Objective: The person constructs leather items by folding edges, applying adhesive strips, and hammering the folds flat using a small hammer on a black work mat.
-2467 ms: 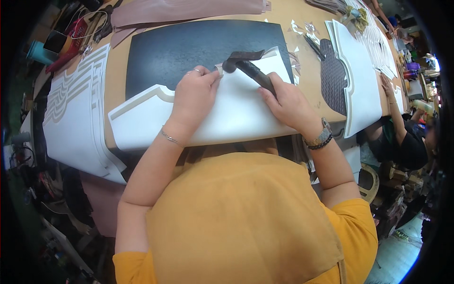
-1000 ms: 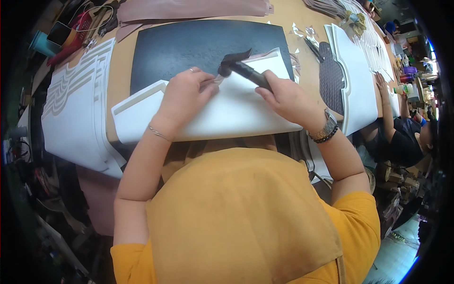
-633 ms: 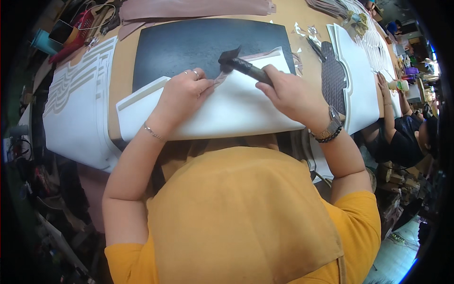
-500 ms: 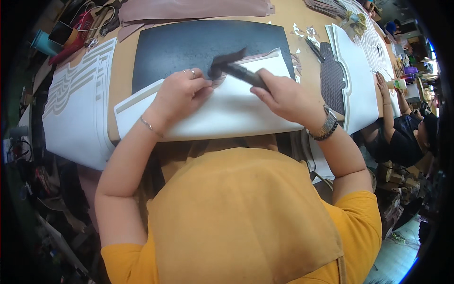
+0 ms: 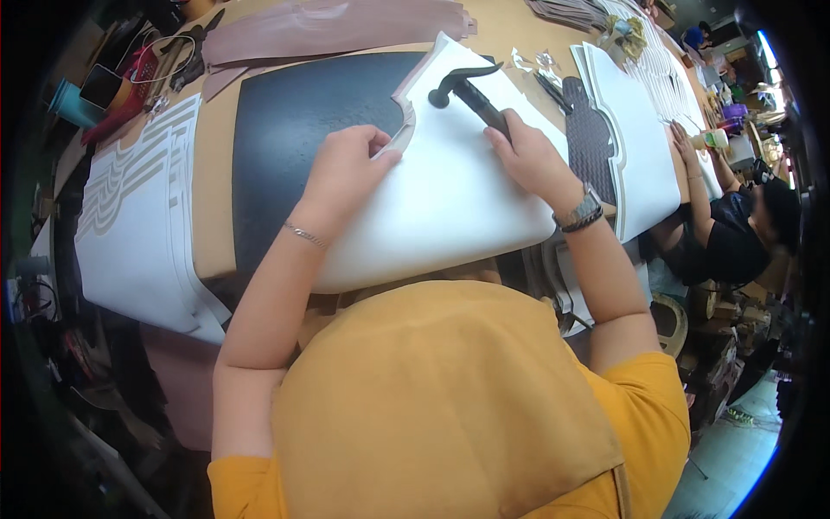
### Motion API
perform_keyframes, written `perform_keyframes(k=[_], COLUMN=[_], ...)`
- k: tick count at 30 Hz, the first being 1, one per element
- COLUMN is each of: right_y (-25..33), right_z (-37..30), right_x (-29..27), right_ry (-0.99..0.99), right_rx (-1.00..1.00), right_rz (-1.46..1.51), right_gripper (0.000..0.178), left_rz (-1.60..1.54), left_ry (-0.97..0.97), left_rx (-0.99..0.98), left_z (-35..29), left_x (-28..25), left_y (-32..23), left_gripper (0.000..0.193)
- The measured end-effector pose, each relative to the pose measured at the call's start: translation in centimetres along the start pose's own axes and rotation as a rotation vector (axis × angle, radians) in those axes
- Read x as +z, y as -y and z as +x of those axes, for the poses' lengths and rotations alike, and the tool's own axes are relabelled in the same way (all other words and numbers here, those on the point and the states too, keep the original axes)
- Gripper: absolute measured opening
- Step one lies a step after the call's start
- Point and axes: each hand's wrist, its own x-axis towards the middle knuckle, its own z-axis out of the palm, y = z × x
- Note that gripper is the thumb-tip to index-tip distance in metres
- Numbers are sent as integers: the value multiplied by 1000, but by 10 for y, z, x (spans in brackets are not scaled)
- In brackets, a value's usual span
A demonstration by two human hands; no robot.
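Note:
A large white sheet (image 5: 441, 195) with a folded, curved brownish edge lies at an angle over a dark slab (image 5: 294, 130) and hangs toward my apron. Pinched at the curve of that edge, the sheet is in my left hand (image 5: 350, 169). My right hand (image 5: 538, 160) grips the dark handle of a claw hammer (image 5: 471, 93) on the sheet's right side. The hammer's head is over the white surface, near the curved edge; whether it touches the sheet I cannot tell. The sheet hides the slab's right part.
At left lies a stack of white pieces with grey bands (image 5: 143, 199). Brown leather (image 5: 337, 30) stretches along the back. To the right are a dark woven-textured piece (image 5: 588, 117) and white shaped sheets (image 5: 635, 160). Beyond, another person's hand (image 5: 681, 143) rests at the table.
The white sheet has turned, its far corner now pointing away from me. My left hand has moved slightly right and down along it. The hammer has moved right, off the edge.

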Motion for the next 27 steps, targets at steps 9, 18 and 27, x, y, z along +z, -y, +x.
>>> perform_keyframes(k=[9, 18, 27], right_y=[41, 41, 41], right_z=[-11, -21, -22], right_x=[-4, -1, -4], right_ry=[152, 76, 121], right_rx=[-144, -123, -8], right_rz=[-115, -60, -105], right_gripper=[29, 31, 32], left_rz=[337, 132, 27], left_ry=[-199, -66, 8], left_rx=[378, 254, 156], left_z=[-15, -20, -29], left_x=[17, 2, -17], left_y=[12, 14, 12], left_gripper=[18, 15, 17])
